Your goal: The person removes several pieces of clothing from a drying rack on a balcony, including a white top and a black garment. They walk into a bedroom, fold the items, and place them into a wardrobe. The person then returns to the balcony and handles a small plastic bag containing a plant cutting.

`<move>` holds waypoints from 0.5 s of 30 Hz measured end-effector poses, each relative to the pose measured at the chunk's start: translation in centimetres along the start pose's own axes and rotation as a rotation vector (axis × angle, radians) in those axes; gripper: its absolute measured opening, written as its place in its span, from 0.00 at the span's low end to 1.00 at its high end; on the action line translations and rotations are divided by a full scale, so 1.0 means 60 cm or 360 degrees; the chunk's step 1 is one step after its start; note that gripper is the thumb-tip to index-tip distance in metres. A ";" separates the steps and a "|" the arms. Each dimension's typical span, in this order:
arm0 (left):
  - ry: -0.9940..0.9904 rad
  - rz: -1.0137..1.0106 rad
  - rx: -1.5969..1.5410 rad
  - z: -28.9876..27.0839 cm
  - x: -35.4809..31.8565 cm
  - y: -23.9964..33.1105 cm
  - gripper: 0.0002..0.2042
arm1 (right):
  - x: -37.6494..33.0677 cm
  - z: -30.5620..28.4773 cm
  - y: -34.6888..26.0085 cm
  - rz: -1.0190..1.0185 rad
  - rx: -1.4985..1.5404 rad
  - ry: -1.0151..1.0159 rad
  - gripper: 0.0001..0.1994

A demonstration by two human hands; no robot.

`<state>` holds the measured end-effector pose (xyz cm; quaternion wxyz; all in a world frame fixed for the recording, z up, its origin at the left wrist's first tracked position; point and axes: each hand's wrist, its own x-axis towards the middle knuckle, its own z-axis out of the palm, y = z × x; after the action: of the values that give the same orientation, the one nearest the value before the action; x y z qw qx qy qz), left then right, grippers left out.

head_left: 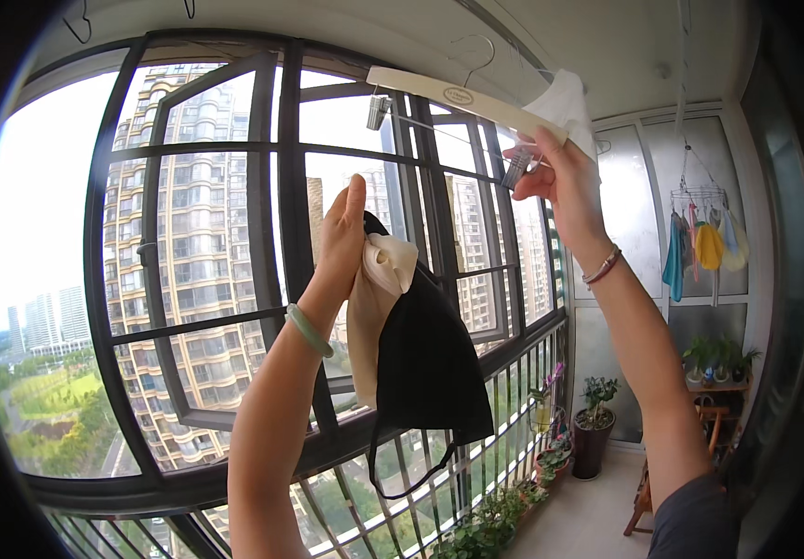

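Note:
My left hand (341,238) is closed on a bunched black garment (430,359) with a thin strap looping at its lower end. A beige cloth (374,289) is gathered in the same hand; whether it is part of the black piece I cannot tell. Above, a cream clip hanger (420,86) tilts down to the right, its metal hook raised. My right hand (565,182) grips its right end, fingers around the metal clip (516,170) there. The other clip (378,113) dangles at the left end, with nothing in it.
Dark-framed windows (290,279) with open sashes and a railing (346,503) run along the left. White clothing (565,102) hangs behind the hanger. A drying rack (700,197) holds small coloured cloths at right. Potted plants (594,429) and a wooden stand (714,410) stand beyond.

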<state>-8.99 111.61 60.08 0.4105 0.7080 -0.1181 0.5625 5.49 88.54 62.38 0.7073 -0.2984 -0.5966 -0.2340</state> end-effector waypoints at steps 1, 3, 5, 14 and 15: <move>0.0037 0.0068 -0.0019 0.004 0.005 -0.007 0.38 | 0.042 0.011 -0.008 -0.0030 -0.0002 0.0024 0.22; 0.0060 0.0197 -0.0046 0.018 0.009 -0.008 0.36 | 0.123 0.036 -0.020 -0.0089 -0.0040 0.0043 0.21; 0.0032 0.0295 0.0051 0.024 0.017 -0.013 0.33 | 0.188 0.065 -0.013 -0.0098 -0.0077 0.0051 0.21; -0.0085 0.0589 0.0114 0.064 0.099 0.074 0.29 | 0.362 0.139 -0.001 -0.0262 -0.0053 0.0042 0.15; -0.0077 0.0572 0.0115 0.060 0.111 0.078 0.29 | 0.376 0.144 -0.007 -0.0260 -0.0077 0.0043 0.16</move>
<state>-7.14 108.03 68.04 0.2747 0.7032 -0.2321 0.6134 3.16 94.86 85.57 0.6864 -0.2625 -0.6035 -0.3094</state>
